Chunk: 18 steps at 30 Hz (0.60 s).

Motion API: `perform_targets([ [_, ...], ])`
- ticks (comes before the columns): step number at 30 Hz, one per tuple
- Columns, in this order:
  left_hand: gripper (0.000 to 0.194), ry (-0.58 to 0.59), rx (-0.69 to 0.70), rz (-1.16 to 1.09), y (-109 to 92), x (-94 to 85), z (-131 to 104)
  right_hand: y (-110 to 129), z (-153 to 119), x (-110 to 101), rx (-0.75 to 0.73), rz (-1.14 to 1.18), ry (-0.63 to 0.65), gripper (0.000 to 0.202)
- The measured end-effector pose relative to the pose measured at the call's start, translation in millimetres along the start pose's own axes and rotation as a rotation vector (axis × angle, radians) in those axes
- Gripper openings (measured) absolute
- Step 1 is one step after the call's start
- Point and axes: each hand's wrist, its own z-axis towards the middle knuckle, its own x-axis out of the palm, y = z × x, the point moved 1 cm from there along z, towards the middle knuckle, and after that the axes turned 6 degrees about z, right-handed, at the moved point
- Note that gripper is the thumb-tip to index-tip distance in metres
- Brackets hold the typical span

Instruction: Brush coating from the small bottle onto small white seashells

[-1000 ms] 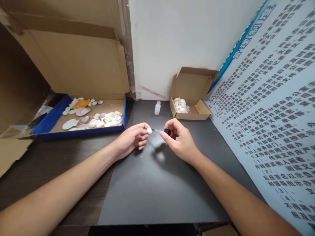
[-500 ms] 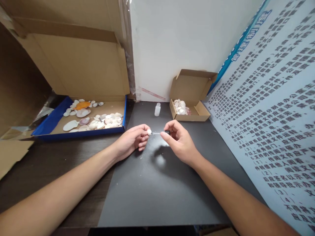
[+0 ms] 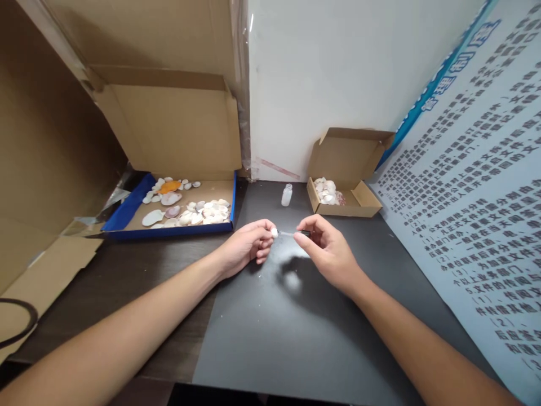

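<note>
Between thumb and fingers, my left hand (image 3: pixel 250 248) pinches a small white shell (image 3: pixel 274 233) over the dark mat. Opposite it, my right hand (image 3: pixel 325 248) grips a thin applicator brush by its black cap (image 3: pixel 305 233). The brush's clear stem (image 3: pixel 287 233) points left, its tip at or very close to the shell; contact is too small to make out. Behind the hands stands a small translucent bottle (image 3: pixel 287 195), upright and uncapped, with whitish contents.
At the left lies an open blue-edged cardboard box (image 3: pixel 169 232) holding several shells (image 3: pixel 207 212) and an orange one (image 3: pixel 169 186). A smaller open carton (image 3: pixel 353 210) with shells stands back right. A printed panel (image 3: pixel 465 225) borders the right side.
The camera view has shifted, so the whole scene sits farther right and slightly lower. Both hands keep their holds, with the brush tip still at the shell.
</note>
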Motion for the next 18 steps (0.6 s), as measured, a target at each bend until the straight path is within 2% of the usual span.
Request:
perform_targets([
  [2,0.008,0.001,0.0,0.002,0.1,-0.4,-0.2,-1.0,0.9,-0.1,0.02,0.017,0.012,0.017],
  [5,0.007,-0.001,0.003,0.008,-0.2,-0.6,-0.3,-2.1,2.2,-1.1,0.009,-0.027,-0.047,0.017],
  [8,0.007,-0.004,0.005,0.004,-0.7,0.1,-0.2,-3.5,3.3,-1.4,0.028,0.083,-0.014,0.021],
  [12,0.009,-0.018,0.001,0.023,-1.1,1.8,-0.2,-4.2,4.2,-3.9,-0.006,-0.028,-0.09,0.022],
  [15,0.012,-0.021,-0.002,0.037,-1.7,3.2,-0.4,-3.6,4.3,-4.7,0.002,0.066,-0.045,0.021],
  [18,0.012,-0.015,0.001,0.034,-2.4,3.8,-0.8,-2.4,4.0,-4.1,-0.013,-0.001,-0.037,0.02],
])
